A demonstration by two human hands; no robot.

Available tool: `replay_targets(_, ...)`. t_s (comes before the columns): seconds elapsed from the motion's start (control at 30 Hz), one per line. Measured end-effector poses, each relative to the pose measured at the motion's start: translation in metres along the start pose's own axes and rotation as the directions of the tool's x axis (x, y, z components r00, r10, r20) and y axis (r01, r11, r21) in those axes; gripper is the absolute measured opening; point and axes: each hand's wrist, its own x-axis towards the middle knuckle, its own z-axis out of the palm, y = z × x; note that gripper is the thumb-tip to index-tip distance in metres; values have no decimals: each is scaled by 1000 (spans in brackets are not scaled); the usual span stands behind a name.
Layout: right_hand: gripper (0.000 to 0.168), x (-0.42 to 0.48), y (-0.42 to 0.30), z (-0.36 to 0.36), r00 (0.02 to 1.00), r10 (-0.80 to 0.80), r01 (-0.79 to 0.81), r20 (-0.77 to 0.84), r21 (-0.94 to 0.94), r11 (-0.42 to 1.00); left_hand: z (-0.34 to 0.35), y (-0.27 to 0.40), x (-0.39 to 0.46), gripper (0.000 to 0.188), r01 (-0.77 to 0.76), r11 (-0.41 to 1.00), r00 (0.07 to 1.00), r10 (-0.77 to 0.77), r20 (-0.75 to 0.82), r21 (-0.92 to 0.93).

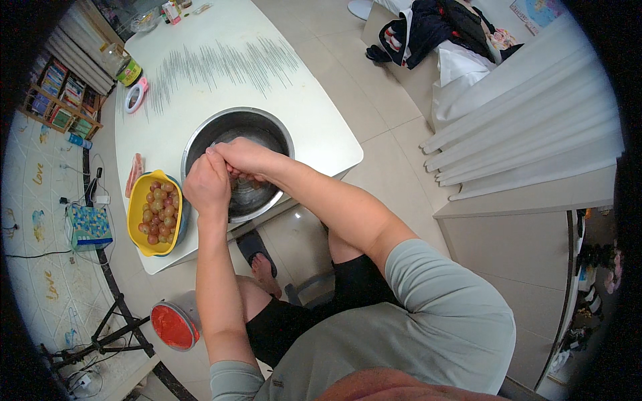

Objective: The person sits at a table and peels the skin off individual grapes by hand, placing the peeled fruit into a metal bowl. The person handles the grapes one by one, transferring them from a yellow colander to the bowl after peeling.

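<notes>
My left hand (208,181) and my right hand (248,158) meet over a stainless steel basin (235,111), their fingers curled together. Whatever may be between the fingertips is too small and covered to tell. Some small brownish pieces (257,184) show beneath my right hand, inside or above the basin. To the left of my left hand, a yellow colander basket (133,215) holds several reddish-green grapes (163,210). This basket sits in a blue outer bowl (184,223) near the table's left edge.
The white table (326,135) bears a pinkish packet (134,173), a white and pink oval ring (135,96) and a plastic jar (129,71). On the floor stands a bucket with a red liner (173,328). Black tripod legs (115,331) and cables are at left.
</notes>
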Motion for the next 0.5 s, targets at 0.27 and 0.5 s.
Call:
replay_targets(0.27,49,-9,1,4,749,-659,354,-77,-794,495,10,-2,9,45,754,337,647,-525,553,-563)
replay_targets(0.5,45,-7,-3,6,833,-545,352,-95,-669,654,16,-20,5,48,667,518,745,-481,463,-535)
